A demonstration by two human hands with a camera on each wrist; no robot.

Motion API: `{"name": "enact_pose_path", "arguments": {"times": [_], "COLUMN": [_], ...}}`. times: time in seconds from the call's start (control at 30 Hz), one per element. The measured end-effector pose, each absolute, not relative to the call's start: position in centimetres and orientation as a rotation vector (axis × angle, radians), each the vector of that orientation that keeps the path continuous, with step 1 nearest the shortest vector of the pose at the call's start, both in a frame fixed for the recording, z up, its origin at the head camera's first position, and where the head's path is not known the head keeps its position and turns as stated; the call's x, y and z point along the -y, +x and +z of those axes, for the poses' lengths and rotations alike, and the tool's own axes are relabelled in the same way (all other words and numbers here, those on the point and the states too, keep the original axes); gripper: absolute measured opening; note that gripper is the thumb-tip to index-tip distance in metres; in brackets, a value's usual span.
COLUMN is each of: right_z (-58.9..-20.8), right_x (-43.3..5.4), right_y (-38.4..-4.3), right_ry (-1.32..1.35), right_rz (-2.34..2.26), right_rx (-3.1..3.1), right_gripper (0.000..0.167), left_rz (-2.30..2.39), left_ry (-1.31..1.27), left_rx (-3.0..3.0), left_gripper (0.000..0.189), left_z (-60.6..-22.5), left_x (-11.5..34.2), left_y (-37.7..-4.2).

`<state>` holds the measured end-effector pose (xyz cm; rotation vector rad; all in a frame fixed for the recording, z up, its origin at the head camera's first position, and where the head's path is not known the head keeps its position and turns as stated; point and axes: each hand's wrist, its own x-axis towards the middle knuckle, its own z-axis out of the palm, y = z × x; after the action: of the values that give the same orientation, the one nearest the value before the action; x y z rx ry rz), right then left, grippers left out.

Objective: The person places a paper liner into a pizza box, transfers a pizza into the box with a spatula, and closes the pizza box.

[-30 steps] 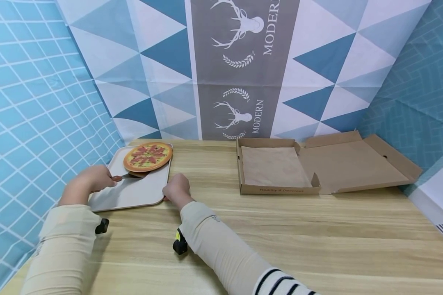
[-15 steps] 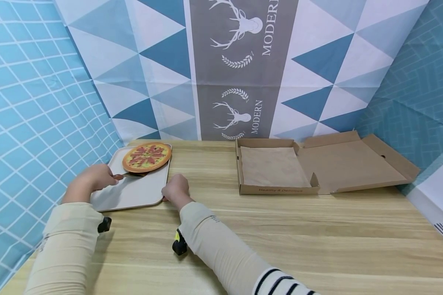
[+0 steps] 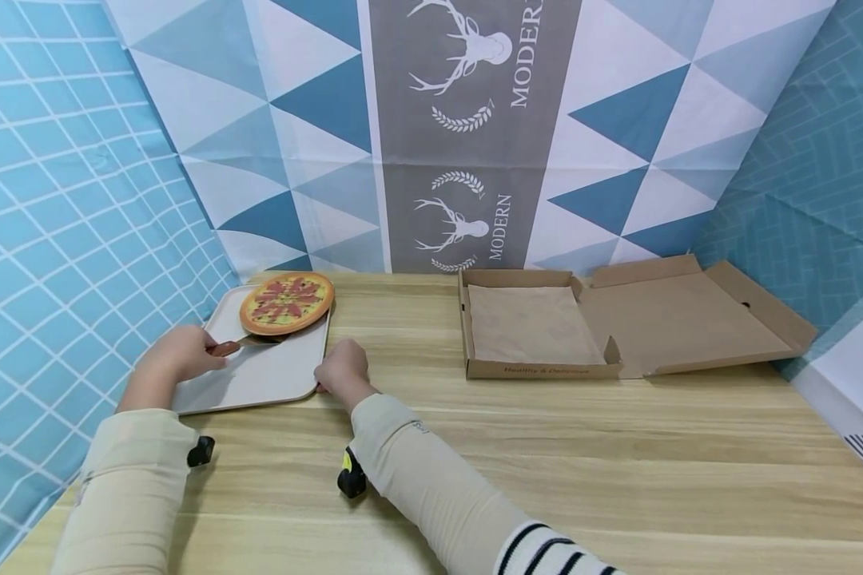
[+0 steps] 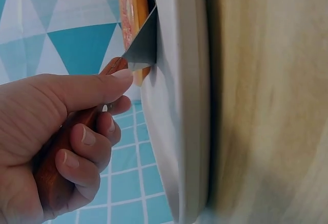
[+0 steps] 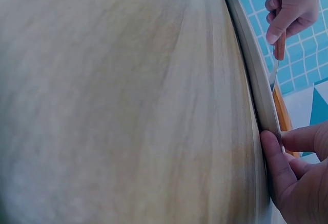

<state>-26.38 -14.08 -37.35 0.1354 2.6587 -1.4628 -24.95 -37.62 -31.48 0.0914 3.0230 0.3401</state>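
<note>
My left hand [image 3: 180,354] grips the wooden handle of a pizza server [image 4: 143,42], thumb along the top and fingers curled beneath. The server's metal blade goes under the near edge of a round pizza [image 3: 288,303], topped with red pieces on yellow. That pizza lies toward the far end of a white tray [image 3: 259,379], its far right edge reaching the tray's rim. With thumb and fingers, my right hand [image 3: 344,371] pinches the tray's right rim near the front corner. In the right wrist view, its thumb and fingers [image 5: 277,157] sit on either side of the rim.
An open cardboard pizza box [image 3: 542,371] lined with brown paper [image 3: 532,323] stands at the back right. Its lid [image 3: 683,319] lies folded out to the right. A blue tiled-pattern sheet [image 3: 65,200] borders the wooden table [image 3: 546,463] on the left, close to the tray.
The pizza's far edge has risen slightly, and the server handle now slants down more toward my left hand, which has shifted a little. The right hand, tray and box stay where they were.
</note>
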Motion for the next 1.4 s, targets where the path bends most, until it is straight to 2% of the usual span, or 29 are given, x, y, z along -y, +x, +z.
{"name": "enact_pose_path", "arguments": {"times": [0.57,0.8,1.07,1.4], "right_z": [-37.4,-37.6,-37.5,-36.2], "right_x": [14.1,14.1,13.3,11.0], "right_y": [-26.4,-26.5,-26.7,-26.5], "right_ry": [0.128,0.143,0.113,-0.116], "right_rz": [-1.476,-1.507,-1.554,-1.389], "right_rx": [-2.642,-2.614,-2.567,-2.590], "right_gripper": [0.025,0.019,0.025,0.022], "left_rz": [0.315,0.272,0.271,0.229], "left_ry": [0.135,0.179,0.203,0.254], "left_rx": [-3.019,-3.032,-3.016,-3.018], "left_gripper": [0.021,0.021,0.019,0.019], "left_z": [-30.7,-29.7,-28.8,-28.4], "left_x": [38.0,37.7,37.2,36.6], "left_y": [-24.7,-24.5,-24.5,-24.7]}}
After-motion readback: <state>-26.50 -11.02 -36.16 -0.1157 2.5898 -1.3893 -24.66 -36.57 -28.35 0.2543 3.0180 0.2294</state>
